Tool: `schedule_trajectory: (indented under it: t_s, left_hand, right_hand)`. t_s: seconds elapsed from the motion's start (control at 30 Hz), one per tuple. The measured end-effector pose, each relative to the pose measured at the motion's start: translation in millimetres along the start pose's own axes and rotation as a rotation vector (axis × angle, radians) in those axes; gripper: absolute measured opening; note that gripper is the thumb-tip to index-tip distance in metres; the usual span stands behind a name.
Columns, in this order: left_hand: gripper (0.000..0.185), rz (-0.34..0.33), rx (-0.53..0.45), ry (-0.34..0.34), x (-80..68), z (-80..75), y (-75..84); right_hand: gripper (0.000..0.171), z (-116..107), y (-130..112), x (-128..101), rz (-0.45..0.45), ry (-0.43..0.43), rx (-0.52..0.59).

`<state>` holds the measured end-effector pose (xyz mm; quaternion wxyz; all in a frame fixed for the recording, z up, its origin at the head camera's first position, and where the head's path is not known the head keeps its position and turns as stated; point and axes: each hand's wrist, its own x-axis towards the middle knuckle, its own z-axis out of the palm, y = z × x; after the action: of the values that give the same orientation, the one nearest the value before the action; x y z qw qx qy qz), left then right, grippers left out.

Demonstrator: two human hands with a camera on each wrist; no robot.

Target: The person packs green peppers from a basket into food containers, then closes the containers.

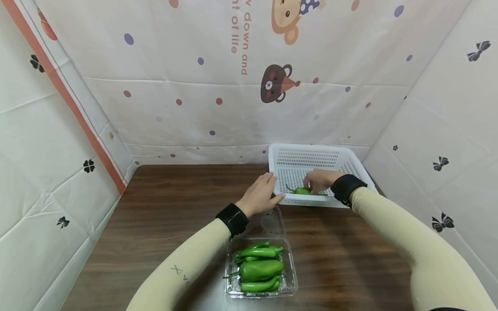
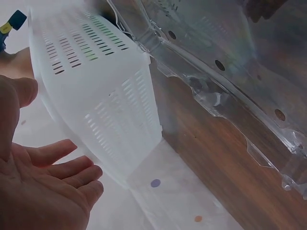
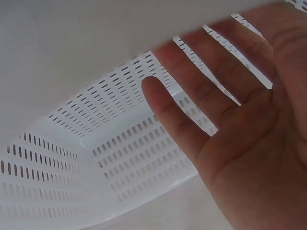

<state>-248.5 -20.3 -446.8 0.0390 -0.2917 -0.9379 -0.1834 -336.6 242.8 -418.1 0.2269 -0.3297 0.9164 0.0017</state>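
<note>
A white slotted basket [image 1: 311, 147] stands at the back right of the wooden table. One green pepper [image 1: 301, 190] lies inside it near the front wall. My right hand [image 1: 320, 179] is in the basket just right of that pepper; in the right wrist view my right hand [image 3: 240, 124] has straight fingers and an empty palm before the basket wall [image 3: 96, 158]. My left hand [image 1: 261, 194] rests open at the basket's near left corner. The left wrist view shows my left hand [image 2: 43, 191] with relaxed fingers beside the basket's outer wall [image 2: 110, 96].
A clear plastic clamshell box [image 1: 289, 276] with several green peppers [image 1: 260, 270] sits at the table's front, its lid [image 1: 268, 222] folded back toward the basket; the lid [image 2: 230, 57] is also in the left wrist view. Printed cloth walls surround the table [image 1: 175, 203].
</note>
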Motion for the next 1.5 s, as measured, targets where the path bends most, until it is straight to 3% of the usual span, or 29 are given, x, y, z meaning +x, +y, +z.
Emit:
schedule_trajectory:
  t_s: [0.43,0.97,1.5]
  left_hand:
    - [0.066,-0.002,-0.016,0.0,-1.5,-1.5,1.2]
    - [0.064,0.029,-0.026,0.009,-2.2,-2.0,-1.6]
    - [0.066,0.041,-0.034,0.027,-5.5,-4.1,-2.7]
  right_hand:
    - [0.005,2,2,0,-0.011,-0.005,0.017]
    - [0.015,1,-1,0,-0.019,0.009,0.008]
    - [0.013,-9,2,-11,-0.107,0.077,0.009]
